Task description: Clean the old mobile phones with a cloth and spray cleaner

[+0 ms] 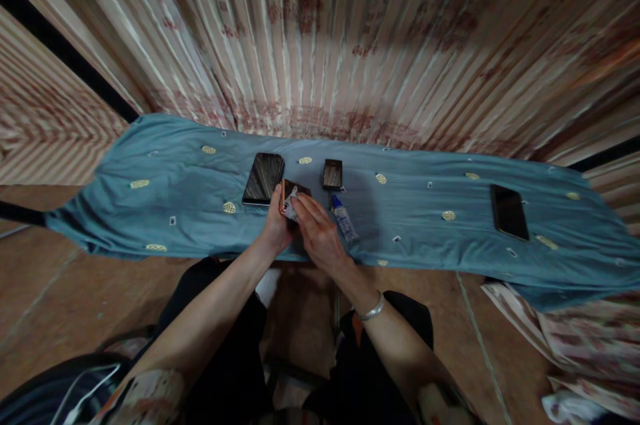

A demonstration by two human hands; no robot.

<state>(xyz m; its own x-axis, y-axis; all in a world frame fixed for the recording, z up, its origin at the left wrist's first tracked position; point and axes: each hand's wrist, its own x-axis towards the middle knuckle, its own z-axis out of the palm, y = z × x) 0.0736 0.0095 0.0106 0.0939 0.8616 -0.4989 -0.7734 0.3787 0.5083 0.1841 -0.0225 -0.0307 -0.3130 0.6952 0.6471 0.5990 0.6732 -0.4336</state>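
My left hand is wrapped round the left edge of a small dark phone with a gold-coloured side, holding it tilted over the table's front part. A whitish cloth lies against its face, pressed there by the closed fingers of my right hand. Just left of the phone a larger black tablet or phone rests flat. Behind and to the right is a small dark device. Close to my right hand lies a clear tube with a blue cap.
Blue patterned fabric covers the long narrow table. Another black phone lies far right. Striped curtains hang along the back edge. A white cable is at the lower left, beside my legs.
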